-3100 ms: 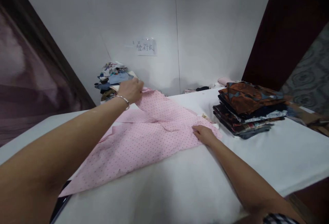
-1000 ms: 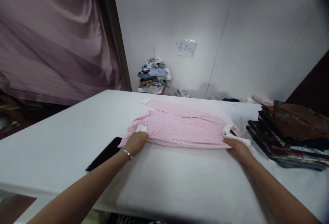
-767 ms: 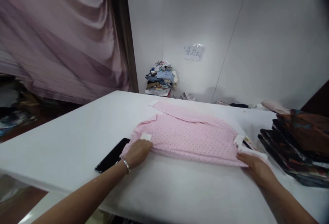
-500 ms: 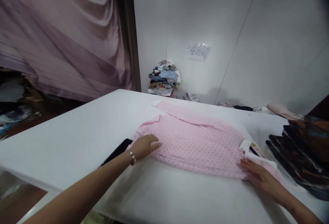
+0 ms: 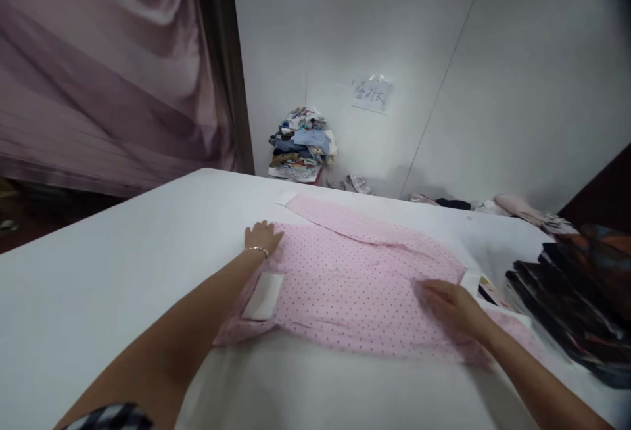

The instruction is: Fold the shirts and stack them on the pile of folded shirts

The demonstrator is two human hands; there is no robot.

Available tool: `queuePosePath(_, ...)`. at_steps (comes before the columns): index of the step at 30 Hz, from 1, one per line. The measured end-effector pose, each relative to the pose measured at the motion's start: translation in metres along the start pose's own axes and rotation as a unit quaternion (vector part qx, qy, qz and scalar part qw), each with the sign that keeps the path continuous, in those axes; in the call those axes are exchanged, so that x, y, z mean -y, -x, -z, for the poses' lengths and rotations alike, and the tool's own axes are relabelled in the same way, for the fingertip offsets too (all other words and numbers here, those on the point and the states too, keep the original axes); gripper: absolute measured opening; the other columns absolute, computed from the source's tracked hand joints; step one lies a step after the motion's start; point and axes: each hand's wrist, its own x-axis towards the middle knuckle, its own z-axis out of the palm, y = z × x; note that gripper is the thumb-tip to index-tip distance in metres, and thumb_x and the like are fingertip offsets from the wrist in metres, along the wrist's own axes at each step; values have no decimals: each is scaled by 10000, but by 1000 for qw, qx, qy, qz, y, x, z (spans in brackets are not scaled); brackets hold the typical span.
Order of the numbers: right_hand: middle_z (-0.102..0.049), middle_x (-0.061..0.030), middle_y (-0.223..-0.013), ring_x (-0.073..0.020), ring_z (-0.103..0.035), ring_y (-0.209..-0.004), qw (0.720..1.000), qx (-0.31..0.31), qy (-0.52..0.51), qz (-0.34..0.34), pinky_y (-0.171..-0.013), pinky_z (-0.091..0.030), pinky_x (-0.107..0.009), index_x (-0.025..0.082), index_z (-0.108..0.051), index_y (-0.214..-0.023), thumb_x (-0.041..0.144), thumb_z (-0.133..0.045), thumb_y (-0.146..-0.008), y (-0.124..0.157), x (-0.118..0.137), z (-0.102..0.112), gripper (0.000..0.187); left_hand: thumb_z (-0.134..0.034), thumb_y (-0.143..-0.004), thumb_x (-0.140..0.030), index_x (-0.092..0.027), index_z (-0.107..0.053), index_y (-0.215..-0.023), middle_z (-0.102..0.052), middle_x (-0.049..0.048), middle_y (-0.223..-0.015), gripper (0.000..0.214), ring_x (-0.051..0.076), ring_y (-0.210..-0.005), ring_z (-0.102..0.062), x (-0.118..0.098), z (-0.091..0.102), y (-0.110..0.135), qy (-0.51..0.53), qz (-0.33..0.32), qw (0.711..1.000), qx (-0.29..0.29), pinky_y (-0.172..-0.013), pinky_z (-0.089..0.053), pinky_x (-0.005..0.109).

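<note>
A pink dotted shirt (image 5: 355, 279) lies partly folded on the white table (image 5: 98, 285), a white label (image 5: 263, 295) showing near its left front corner. My left hand (image 5: 262, 236), with a thin bracelet at the wrist, rests at the shirt's far left edge, fingers spread flat and open. Flat on the cloth near the shirt's right side lies my right hand (image 5: 451, 305), its fingers stretched out. Neither hand grips the fabric.
A stack of dark patterned folded clothes (image 5: 576, 292) stands at the table's right edge. White tags (image 5: 480, 285) lie beside the shirt's right end. A heap of mixed garments (image 5: 300, 147) sits against the back wall under a paper sign (image 5: 372, 93). A mauve curtain (image 5: 98, 88) hangs at left.
My left hand has moved from the shirt's near left corner to its far left edge. My right hand has slid inward onto the cloth. The phone beside the shirt is now hidden.
</note>
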Motion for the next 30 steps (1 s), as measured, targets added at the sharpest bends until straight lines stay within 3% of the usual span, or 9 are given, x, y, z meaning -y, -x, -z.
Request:
queuePosePath(4, -599, -90, -1315, -269, -541, -1223, 997, -40, 55, -27, -1039, -424, -410, 186, -642, -1227, 389, -385, -924, -78, 7, 11, 446, -246, -924, -517, -122, -341, -1451, -240, 134, -1567, 665, 291, -1430, -211, -27, -27, 3, 5, -82, 996, 36, -1138, -204, 483)
queuePosePath(8, -474, -114, -1438, -257, -443, -1315, 983, -27, 126, -128, -1062, -371, -357, 146, -528, -1342, 315, -346, -952, -154, -1, 10, 463, -187, -932, -497, -114, -262, -1489, -145, 123, -1592, 680, 302, -1459, -108, -37, -47, 4, 23, -68, 997, 29, -1157, -145, 514)
queuePosePath(14, -478, -171, -1415, -305, -449, -1289, 975, 5, 155, -160, -1011, -377, -429, 141, -485, -1362, 364, -313, -961, -214, -4, -11, 490, -182, -929, -512, -129, -272, -1485, -159, 120, -1589, 682, 304, -1458, -119, -30, -52, 0, 24, -70, 997, 17, -1155, -141, 531)
queuePosePath(19, -533, -208, -1329, -343, -499, -1202, 972, 12, 179, -154, -969, -366, -470, 132, -499, -1331, 416, -474, -886, -233, 6, -24, 529, -180, -929, -512, -133, -280, -1480, -175, 126, -1585, 676, 302, -1457, -126, -32, -51, 2, 22, -72, 997, 15, -1155, -143, 527)
queuePosePath(24, -667, -157, -1051, -260, -587, -999, 987, 0, 146, -65, -841, -414, -332, 141, -674, -974, 287, -458, -884, -232, 32, -18, 275, -185, -930, -518, -132, -275, -1480, -170, 134, -1585, 679, 303, -1456, -126, -33, -47, 7, 19, -68, 997, 25, -1158, -135, 519)
queuePosePath(27, -645, -116, -1048, -220, -570, -955, 994, -53, 99, 7, -802, -422, -295, 174, -634, -940, 332, -356, -925, -213, 52, -5, 320, -169, -930, -527, -132, -263, -1483, -152, 137, -1588, 686, 297, -1459, -112, -32, -47, 8, 23, -72, 997, 28, -1160, -128, 509)
queuePosePath(30, -617, -59, -901, -195, -548, -840, 989, -92, -26, 115, -746, -432, -290, 200, -571, -845, 423, -374, -912, -166, 67, 7, 305, -166, -930, -528, -132, -261, -1483, -159, 135, -1587, 687, 299, -1458, -114, -30, -48, 8, 24, -78, 996, 25, -1156, -129, 515)
